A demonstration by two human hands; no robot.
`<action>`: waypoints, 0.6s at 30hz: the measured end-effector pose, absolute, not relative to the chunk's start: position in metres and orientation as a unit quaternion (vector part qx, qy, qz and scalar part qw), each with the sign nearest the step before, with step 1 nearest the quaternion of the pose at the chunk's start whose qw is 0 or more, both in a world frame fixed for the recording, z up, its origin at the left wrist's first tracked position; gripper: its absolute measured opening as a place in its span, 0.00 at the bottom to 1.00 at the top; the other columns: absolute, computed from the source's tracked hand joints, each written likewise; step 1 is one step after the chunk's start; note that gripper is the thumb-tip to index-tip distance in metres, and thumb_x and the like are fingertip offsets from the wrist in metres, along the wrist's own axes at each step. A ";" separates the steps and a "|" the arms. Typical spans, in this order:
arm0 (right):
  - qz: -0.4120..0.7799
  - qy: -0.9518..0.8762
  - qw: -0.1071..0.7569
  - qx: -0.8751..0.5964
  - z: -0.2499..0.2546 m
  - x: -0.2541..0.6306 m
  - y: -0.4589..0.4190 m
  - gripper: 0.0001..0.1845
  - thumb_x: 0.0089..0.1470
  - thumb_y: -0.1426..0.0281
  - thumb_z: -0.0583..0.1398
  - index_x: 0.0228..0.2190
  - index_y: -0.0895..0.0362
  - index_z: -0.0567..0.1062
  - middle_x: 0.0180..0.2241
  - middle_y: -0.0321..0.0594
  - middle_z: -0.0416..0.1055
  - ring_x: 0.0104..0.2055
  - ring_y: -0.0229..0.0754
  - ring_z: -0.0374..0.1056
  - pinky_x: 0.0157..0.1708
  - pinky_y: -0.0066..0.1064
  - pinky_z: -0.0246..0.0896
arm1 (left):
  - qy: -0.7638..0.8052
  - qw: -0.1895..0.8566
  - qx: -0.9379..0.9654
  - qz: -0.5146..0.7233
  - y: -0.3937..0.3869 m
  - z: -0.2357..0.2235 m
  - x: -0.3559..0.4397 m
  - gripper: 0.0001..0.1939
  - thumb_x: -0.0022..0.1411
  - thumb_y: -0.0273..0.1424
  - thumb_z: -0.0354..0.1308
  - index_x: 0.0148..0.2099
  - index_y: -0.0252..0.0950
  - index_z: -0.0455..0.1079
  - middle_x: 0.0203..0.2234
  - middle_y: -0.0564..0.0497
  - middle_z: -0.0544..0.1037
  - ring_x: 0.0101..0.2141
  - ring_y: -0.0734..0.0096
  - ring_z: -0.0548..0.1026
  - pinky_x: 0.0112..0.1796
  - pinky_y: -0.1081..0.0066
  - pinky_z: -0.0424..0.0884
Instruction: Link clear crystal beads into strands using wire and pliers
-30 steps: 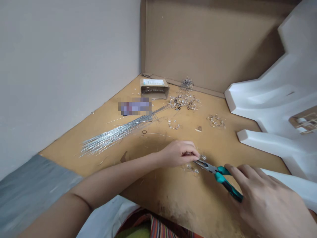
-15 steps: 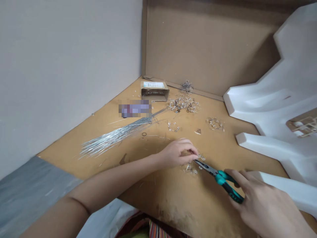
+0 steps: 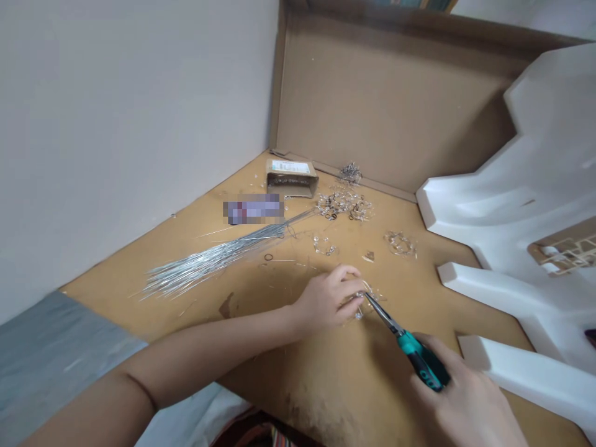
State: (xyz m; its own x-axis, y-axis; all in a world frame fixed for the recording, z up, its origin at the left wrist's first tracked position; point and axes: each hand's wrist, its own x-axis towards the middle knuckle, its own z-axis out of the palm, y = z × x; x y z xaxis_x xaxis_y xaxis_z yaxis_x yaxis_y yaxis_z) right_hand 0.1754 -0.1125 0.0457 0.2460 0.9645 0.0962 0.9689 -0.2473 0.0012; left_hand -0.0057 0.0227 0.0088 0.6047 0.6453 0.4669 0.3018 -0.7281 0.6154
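Observation:
My right hand (image 3: 465,394) is wrapped around the green and black handles of needle-nose pliers (image 3: 413,354). The pliers' tips meet the fingertips of my left hand (image 3: 326,298), where a thin beaded wire (image 3: 358,315) with clear beads shows. My left fingers are pinched on this wire, part of which they hide. I cannot make out whether the jaws grip it. Just beyond the fingers, more wire and clear bits lie on the tan tabletop (image 3: 326,372).
A bundle of straight silver wires (image 3: 214,261) lies at left. Behind it are a small open cardboard box (image 3: 292,186), a blurred purple packet (image 3: 254,209) and a heap of beaded wire pieces (image 3: 344,203). White moulded foam (image 3: 493,180) borders the right, a cardboard wall (image 3: 372,99) the back.
The pliers have turned so their handles look closed together, and my right hand has moved slightly down. My left hand has rotated a little at the wire. The view has shifted slightly.

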 end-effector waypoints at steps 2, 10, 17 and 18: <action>-0.050 -0.610 0.019 -0.790 0.045 0.173 -0.113 0.14 0.50 0.64 0.49 0.39 0.46 0.68 0.26 0.34 0.75 0.22 0.45 0.70 0.20 0.32 0.60 | 0.283 0.272 0.856 0.338 0.022 0.008 -0.005 0.11 0.61 0.33 0.47 0.41 0.38 0.69 0.42 0.49 0.70 0.31 0.76 0.71 0.34 0.75 0.66; -0.140 -0.617 -0.002 -0.774 0.047 0.159 -0.115 0.13 0.52 0.63 0.50 0.38 0.48 0.69 0.30 0.36 0.75 0.22 0.45 0.70 0.17 0.32 0.58 | 0.283 0.443 0.782 0.334 0.025 0.004 -0.003 0.06 0.51 0.25 0.52 0.35 0.36 0.64 0.20 0.58 0.67 0.20 0.81 0.65 0.24 0.80 0.61; -0.161 -0.648 -0.003 -0.745 0.047 0.166 -0.113 0.13 0.53 0.64 0.49 0.40 0.53 0.67 0.34 0.39 0.72 0.27 0.45 0.71 0.20 0.33 0.60 | 0.258 0.706 0.602 0.269 0.030 0.003 0.001 0.04 0.53 0.26 0.51 0.34 0.35 0.60 0.14 0.61 0.65 0.14 0.80 0.67 0.19 0.79 0.65; -0.159 -0.651 -0.002 -0.743 0.048 0.167 -0.113 0.13 0.53 0.64 0.49 0.40 0.52 0.67 0.34 0.39 0.72 0.28 0.45 0.71 0.20 0.33 0.61 | 0.255 0.712 0.597 0.268 0.030 0.003 0.002 0.04 0.52 0.25 0.51 0.33 0.35 0.60 0.14 0.61 0.66 0.14 0.81 0.67 0.19 0.79 0.65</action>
